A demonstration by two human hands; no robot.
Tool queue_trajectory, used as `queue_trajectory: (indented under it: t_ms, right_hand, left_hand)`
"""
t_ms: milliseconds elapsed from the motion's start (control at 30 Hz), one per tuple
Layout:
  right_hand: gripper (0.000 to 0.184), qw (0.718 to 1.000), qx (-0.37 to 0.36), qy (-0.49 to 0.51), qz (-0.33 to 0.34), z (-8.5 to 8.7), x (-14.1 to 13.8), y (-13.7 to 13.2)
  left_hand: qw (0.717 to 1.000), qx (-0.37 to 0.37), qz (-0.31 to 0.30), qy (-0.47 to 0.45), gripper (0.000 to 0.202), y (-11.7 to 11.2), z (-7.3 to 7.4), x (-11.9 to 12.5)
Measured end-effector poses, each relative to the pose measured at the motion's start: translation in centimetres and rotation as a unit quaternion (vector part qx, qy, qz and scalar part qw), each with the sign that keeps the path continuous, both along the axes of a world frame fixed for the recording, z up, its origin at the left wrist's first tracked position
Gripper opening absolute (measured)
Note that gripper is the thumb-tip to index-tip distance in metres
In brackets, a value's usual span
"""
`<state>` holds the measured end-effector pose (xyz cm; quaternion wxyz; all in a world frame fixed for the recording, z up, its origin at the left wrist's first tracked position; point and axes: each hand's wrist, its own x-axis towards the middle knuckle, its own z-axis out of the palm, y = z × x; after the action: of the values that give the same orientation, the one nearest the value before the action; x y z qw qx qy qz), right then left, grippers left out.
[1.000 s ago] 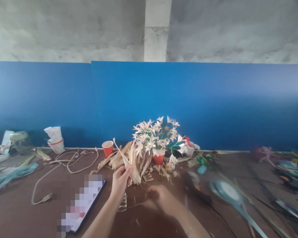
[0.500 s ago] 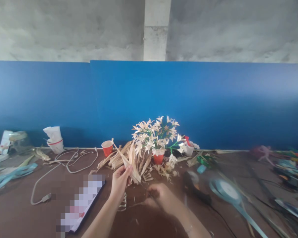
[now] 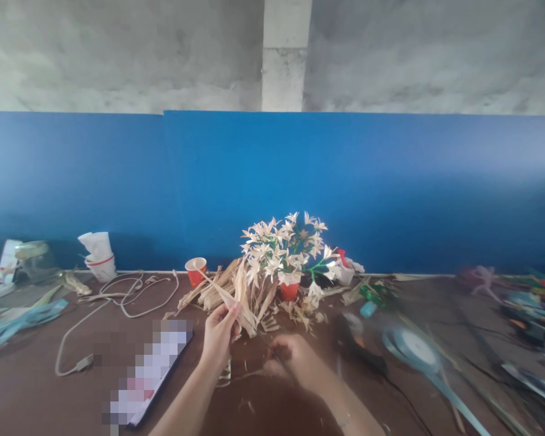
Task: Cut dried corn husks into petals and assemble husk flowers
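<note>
Pale husk, at lower centre of the frame, is held above the brown tabletop; white flowers are clustered over a red cup to its right; the husk is pinched by the left hand's fingers, and a slim dark object, blurred, is clamped in the right hand's

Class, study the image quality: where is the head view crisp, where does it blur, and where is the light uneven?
Head view: the white flowers look fairly crisp; head view: the blue ribbon roll smears; head view: the right hand looks softer than the left hand; head view: a pale sheen brightens the blue partition toward the right.
</note>
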<state>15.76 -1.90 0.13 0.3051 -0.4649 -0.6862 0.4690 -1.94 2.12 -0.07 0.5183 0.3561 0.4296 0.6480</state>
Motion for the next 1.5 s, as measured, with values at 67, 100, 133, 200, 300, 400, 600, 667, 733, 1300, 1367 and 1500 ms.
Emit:
queue_trajectory:
  t_ms: [67, 100, 133, 200, 300, 400, 600, 667, 733, 1300, 1367, 1500]
  right_hand:
    - [0.028, 1.000, -0.006, -0.002, -0.005, -0.4, 0.0, 0.2]
    - [0.028, 1.000, -0.009, 0.001, -0.005, -0.6, 0.0, 0.2]
    - [0.028, 1.000, -0.010, 0.005, -0.005, -0.6, 0.0, 0.2]
    - [0.028, 1.000, -0.009, 0.008, -0.007, -0.6, -0.1, 0.2]
    - [0.028, 1.000, -0.016, 0.008, -0.012, -0.2, -0.2, 0.1]
    - [0.030, 0.999, -0.032, 0.038, -0.007, -0.1, -0.3, 0.1]
    - [0.032, 0.998, -0.025, 0.060, -0.007, -0.1, -0.5, 0.1]
    - [0.032, 0.998, -0.028, 0.060, -0.006, -0.1, -0.5, 0.1]
    - [0.031, 0.998, -0.021, 0.051, -0.012, -0.1, -0.6, 0.1]
    - [0.024, 0.999, 0.011, 0.045, -0.028, -0.7, -0.5, 0.4]
    - [0.023, 0.998, 0.008, 0.049, -0.025, -0.5, -0.5, 0.3]
    - [0.021, 0.999, 0.007, 0.046, -0.025, -0.4, -0.5, 0.3]
  left_hand:
    - [1.000, 0.001, 0.003, -0.003, 0.035, 0.0, -0.2, 0.1]
    - [1.000, 0.002, 0.006, -0.006, 0.035, 0.0, -0.4, 0.2]
    - [1.000, 0.002, 0.010, -0.009, 0.034, 0.0, -0.5, 0.2]
    - [1.000, 0.005, 0.015, -0.015, 0.032, -0.1, -0.8, 0.3]
    - [1.000, 0.007, 0.015, -0.018, 0.030, -0.2, -1.0, 0.3]
    - [1.000, 0.005, 0.010, -0.025, 0.029, -0.2, -1.1, 0.4]
    - [0.999, -0.003, 0.013, -0.050, 0.030, -0.2, -0.9, 0.5]
    - [0.999, -0.004, 0.017, -0.050, 0.031, -0.3, -0.7, 0.6]
    - [0.998, -0.008, 0.025, -0.049, 0.031, -0.4, -0.5, 0.6]
    - [0.999, -0.036, 0.011, -0.029, 0.034, -0.6, -0.7, 1.5]
    - [0.999, -0.036, 0.012, -0.029, 0.035, -0.6, -0.6, 1.5]
    - [0.999, -0.039, 0.014, -0.027, 0.037, -0.7, -0.5, 1.6]
